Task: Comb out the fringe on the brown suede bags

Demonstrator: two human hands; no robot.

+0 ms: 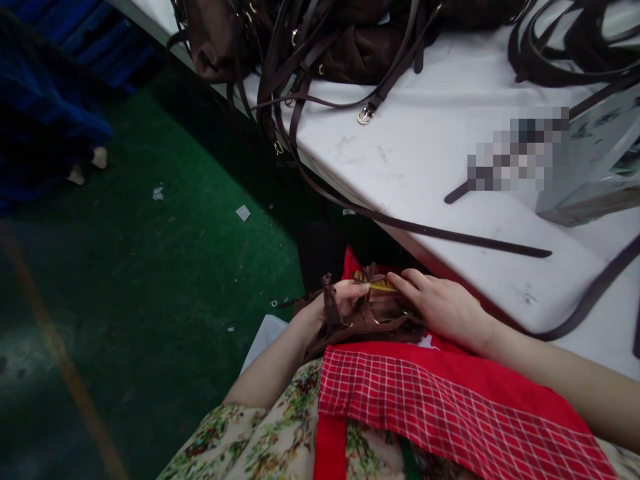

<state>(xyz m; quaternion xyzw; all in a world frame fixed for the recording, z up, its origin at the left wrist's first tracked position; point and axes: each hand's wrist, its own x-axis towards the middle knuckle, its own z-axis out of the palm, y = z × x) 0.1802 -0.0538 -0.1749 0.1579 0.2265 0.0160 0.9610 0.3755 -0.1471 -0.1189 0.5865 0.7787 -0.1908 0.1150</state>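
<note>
A small brown drawstring-style bag [383,327] with gathered cords and metal eyelets lies in my lap. My left hand [347,293] is closed on its left side near the upper edge, with the thumb on top and the other fingers partly hidden in the cloth. From the right, my right hand [445,303] reaches in with bent fingers at the bag's edge. Between the two hands shows a thin yellow piece with dark marks [383,287]. Its right end runs under my right fingertips, and its kind I cannot make out.
A white-covered table [345,150] stands ahead and to the right. Several brown bags [350,50] with buckled straps are heaped on it. One long strap [450,233] crosses its near edge; coiled straps [545,60] and a clear plastic bag [580,193] lie right. Blue crates [60,53] stand left.
</note>
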